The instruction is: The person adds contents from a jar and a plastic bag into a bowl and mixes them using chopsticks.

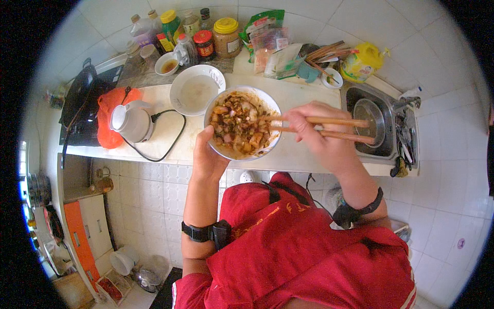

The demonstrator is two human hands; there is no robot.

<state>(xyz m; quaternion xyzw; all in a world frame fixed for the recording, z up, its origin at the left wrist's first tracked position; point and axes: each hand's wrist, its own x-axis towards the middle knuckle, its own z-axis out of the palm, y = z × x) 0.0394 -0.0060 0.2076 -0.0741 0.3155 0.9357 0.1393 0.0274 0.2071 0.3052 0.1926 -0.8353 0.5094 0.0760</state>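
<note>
My left hand grips the lower left side of a white bowl, its thumb over the rim. Inside the bowl lies a chunky brown mixture of diced pieces, sauce and bits of green. My right hand holds a pair of wooden chopsticks, blurred as if in motion. Their tips reach into the right side of the mixture. Just behind and to the left stands a wider white bowl with a cloudy pale liquid in it.
A white electric kettle with a looped black cord stands at left beside a red plastic bag. Sauce jars and bottles line the wall. A small bowl of brown sauce sits before them. At right is a steel sink holding a metal basin.
</note>
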